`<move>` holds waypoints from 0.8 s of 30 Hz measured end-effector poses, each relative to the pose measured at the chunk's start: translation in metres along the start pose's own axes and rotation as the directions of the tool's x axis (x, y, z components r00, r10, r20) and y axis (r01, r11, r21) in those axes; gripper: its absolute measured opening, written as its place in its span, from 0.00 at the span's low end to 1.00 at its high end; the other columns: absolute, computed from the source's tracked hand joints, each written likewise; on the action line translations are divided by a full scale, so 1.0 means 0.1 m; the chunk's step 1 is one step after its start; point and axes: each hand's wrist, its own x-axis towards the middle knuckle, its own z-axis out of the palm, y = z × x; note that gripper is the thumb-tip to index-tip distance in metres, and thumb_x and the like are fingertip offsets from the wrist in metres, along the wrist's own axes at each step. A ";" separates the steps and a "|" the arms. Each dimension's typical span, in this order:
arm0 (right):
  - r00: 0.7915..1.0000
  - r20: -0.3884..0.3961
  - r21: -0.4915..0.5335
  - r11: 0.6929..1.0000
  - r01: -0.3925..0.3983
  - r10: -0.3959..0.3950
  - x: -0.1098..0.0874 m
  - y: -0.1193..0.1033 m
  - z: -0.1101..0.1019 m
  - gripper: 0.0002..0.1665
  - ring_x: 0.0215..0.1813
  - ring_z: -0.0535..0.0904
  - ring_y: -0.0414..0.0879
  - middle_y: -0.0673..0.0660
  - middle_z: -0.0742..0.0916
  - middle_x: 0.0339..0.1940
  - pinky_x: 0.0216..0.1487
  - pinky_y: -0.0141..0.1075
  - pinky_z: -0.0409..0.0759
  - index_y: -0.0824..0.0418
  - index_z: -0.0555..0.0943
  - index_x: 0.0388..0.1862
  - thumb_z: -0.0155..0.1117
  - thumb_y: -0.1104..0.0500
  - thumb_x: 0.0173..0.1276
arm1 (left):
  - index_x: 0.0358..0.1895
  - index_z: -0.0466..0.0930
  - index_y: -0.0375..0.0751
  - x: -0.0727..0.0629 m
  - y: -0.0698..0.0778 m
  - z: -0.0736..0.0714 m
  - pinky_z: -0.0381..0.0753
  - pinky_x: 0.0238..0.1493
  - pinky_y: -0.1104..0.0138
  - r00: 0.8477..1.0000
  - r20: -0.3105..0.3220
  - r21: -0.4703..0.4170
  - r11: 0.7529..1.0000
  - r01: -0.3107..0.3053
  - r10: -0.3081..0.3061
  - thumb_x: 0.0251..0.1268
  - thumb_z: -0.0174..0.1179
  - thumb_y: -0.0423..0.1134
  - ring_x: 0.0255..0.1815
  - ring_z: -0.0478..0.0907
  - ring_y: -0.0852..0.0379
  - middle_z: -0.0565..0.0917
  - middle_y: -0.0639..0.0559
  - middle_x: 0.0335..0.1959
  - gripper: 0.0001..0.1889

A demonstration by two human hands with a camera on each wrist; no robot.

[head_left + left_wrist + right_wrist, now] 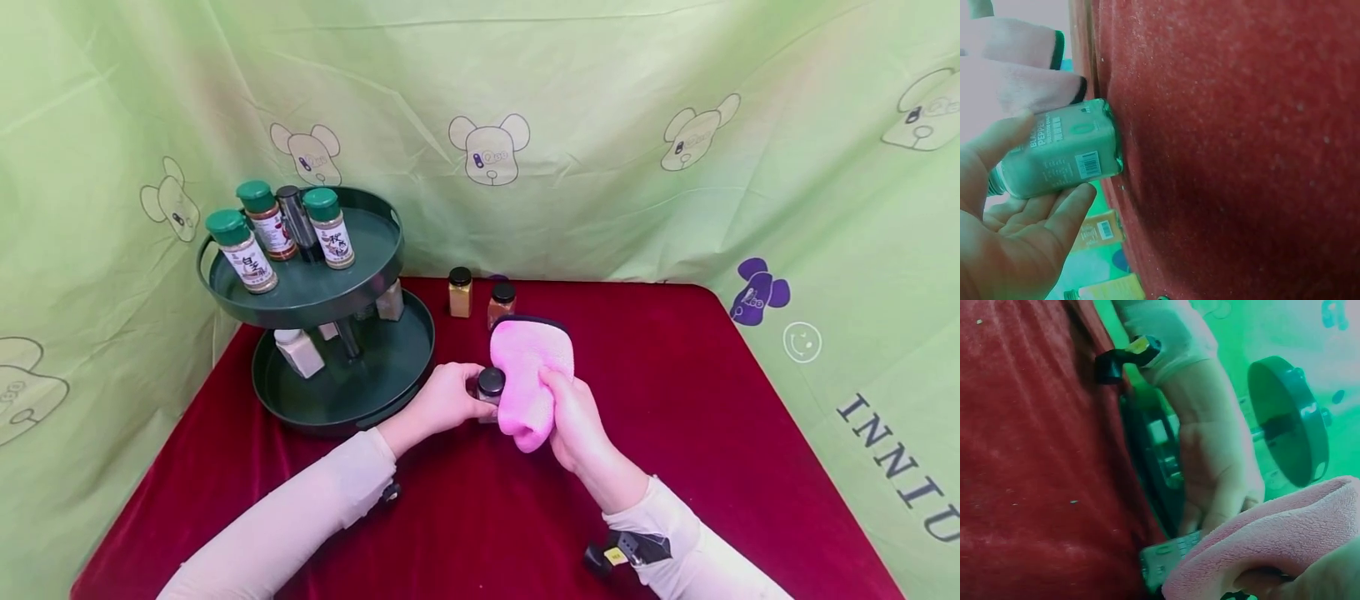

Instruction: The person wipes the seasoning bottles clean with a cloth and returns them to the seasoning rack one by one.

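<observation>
My left hand (pixel 448 397) grips a small square spice jar (pixel 491 382) with a black cap, thumb on one side and fingers on the other. In the left wrist view the jar (pixel 1063 153) is clear glass, with "BLACK PEPPER" lettering and a barcode. A pink cloth (pixel 531 362) with a dark edge is pinched in my right hand (pixel 583 427), thumb on top. The cloth meets the jar's right side and partly covers it. In the right wrist view folds of the cloth (pixel 1272 534) hide most of the right hand's fingers.
To the left stands a two-tier dark green rack (pixel 382 250). Green-lidded shakers (pixel 250 262) and a black-capped bottle (pixel 298 221) occupy its top tier; a white-capped jar (pixel 302 353) tilts below. Behind the cloth are a yellow jar (pixel 460 298) and an orange-brown jar (pixel 501 304).
</observation>
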 end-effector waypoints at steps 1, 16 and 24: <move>1.000 -0.011 -0.014 1.000 -0.003 0.003 0.02 0.04 0.00 0.13 0.38 0.84 0.40 0.51 0.87 0.33 0.44 0.32 0.83 0.70 0.75 0.49 0.55 0.60 0.75 | 0.46 0.88 0.52 0.00 0.00 0.00 0.80 0.43 0.62 1.000 -0.004 0.002 1.000 -0.001 0.001 0.50 0.81 0.48 0.37 0.81 0.59 0.88 0.63 0.35 0.19; 0.999 -0.002 0.088 0.995 -0.040 0.040 0.06 -0.07 -0.04 0.08 0.41 0.82 0.38 0.48 0.86 0.34 0.48 0.31 0.81 0.65 0.75 0.47 0.55 0.61 0.76 | 0.49 0.88 0.51 -0.02 0.01 -0.03 0.81 0.45 0.61 1.000 -0.009 0.000 1.000 0.001 -0.001 0.50 0.80 0.48 0.41 0.81 0.59 0.89 0.60 0.40 0.22; 0.996 -0.025 0.048 0.996 -0.080 0.081 0.10 0.13 -0.07 0.10 0.41 0.82 0.40 0.48 0.86 0.33 0.47 0.31 0.81 0.68 0.75 0.48 0.52 0.61 0.77 | 0.48 0.88 0.51 -0.03 0.03 -0.01 0.81 0.43 0.62 1.000 -0.001 -0.005 1.000 0.008 -0.008 0.50 0.80 0.48 0.38 0.81 0.59 0.89 0.61 0.37 0.20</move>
